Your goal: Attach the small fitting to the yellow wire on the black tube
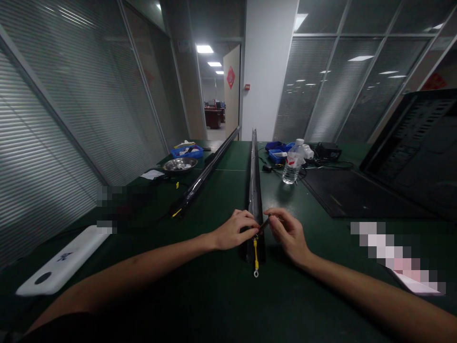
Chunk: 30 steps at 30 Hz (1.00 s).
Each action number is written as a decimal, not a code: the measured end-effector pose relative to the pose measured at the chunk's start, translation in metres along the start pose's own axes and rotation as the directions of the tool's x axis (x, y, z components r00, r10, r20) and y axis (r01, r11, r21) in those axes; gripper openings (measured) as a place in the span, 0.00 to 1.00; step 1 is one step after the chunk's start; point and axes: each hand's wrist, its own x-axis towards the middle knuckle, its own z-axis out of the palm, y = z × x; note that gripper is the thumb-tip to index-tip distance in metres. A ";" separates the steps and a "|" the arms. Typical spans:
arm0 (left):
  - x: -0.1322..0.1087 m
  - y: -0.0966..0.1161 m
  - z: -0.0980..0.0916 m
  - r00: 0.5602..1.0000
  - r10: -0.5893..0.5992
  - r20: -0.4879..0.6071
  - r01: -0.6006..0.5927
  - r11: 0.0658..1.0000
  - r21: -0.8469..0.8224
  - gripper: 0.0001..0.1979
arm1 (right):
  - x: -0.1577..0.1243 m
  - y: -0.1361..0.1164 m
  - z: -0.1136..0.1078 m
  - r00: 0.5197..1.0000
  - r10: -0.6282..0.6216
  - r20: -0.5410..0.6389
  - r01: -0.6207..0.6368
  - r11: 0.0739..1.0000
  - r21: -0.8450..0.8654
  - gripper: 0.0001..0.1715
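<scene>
A long black rail [254,181] lies lengthwise on the green table [221,295], running away from me. A yellow wire with a ring terminal [255,257] hangs out of its near end. My left hand [233,230] grips the rail's near end, fingers curled against its left side. My right hand [287,232] is pinched shut on a thin dark tool [264,223] whose tip points at the rail's end.
A second black rail [205,174] lies to the left. A water bottle [293,163], blue bins [276,151], a metal dish [180,164] and cables stand at the far end. A white panel [60,259] lies near left, a black panel [342,193] right.
</scene>
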 end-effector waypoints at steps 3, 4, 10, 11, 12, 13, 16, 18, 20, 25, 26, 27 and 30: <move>0.000 0.000 0.000 1.000 0.012 0.002 -0.012 1.000 0.017 0.10 | 0.000 0.001 0.000 1.000 -0.005 0.006 0.005 1.000 -0.013 0.16; -0.001 0.000 0.000 1.000 0.015 0.001 -0.015 1.000 0.025 0.10 | 0.001 0.001 -0.001 1.000 -0.008 0.007 0.008 1.000 -0.021 0.16; -0.001 -0.001 0.001 1.000 0.006 -0.011 -0.006 0.999 0.040 0.11 | 0.000 0.004 -0.002 0.999 -0.044 0.009 0.044 0.997 -0.058 0.17; -0.001 -0.001 0.001 1.000 0.005 -0.012 -0.005 0.999 0.037 0.11 | 0.000 0.004 -0.002 0.999 -0.048 0.009 0.049 0.997 -0.062 0.17; -0.001 -0.002 0.001 1.000 0.005 -0.012 -0.005 0.999 0.035 0.10 | 0.000 0.004 -0.002 0.999 -0.052 0.009 0.053 0.997 -0.063 0.17; -0.001 -0.002 0.001 1.000 0.006 -0.013 -0.005 0.999 0.034 0.10 | 0.000 0.004 -0.002 0.999 -0.054 0.006 0.055 0.997 -0.062 0.17; -0.001 -0.002 0.001 1.000 0.014 -0.012 -0.014 0.999 0.031 0.10 | 0.000 0.004 -0.001 0.999 -0.047 0.003 0.047 0.998 -0.047 0.16; -0.002 -0.001 0.001 1.000 0.021 -0.012 -0.021 0.999 0.029 0.09 | -0.001 0.005 -0.001 0.999 -0.041 0.001 0.041 0.998 -0.041 0.15; -0.002 -0.001 0.001 1.000 0.022 -0.010 -0.021 0.999 0.028 0.09 | -0.001 0.006 -0.001 0.999 -0.042 -0.004 0.042 0.998 -0.049 0.15; -0.002 0.000 0.001 1.000 0.015 -0.024 -0.014 0.999 0.034 0.08 | -0.001 0.005 -0.001 0.998 -0.053 -0.016 0.052 0.996 -0.075 0.15; -0.002 0.000 0.001 1.000 0.016 -0.025 -0.015 0.999 0.036 0.08 | 0.000 0.004 -0.001 0.998 -0.056 -0.017 0.055 0.996 -0.074 0.15; -0.002 0.000 0.001 1.000 0.017 -0.024 -0.016 0.999 0.038 0.09 | 0.000 0.004 0.000 0.998 -0.059 -0.017 0.058 0.996 -0.071 0.15; -0.002 0.001 0.001 1.000 0.018 -0.017 -0.017 0.999 0.044 0.09 | 0.000 0.001 0.000 0.998 -0.065 -0.015 0.064 0.996 -0.068 0.14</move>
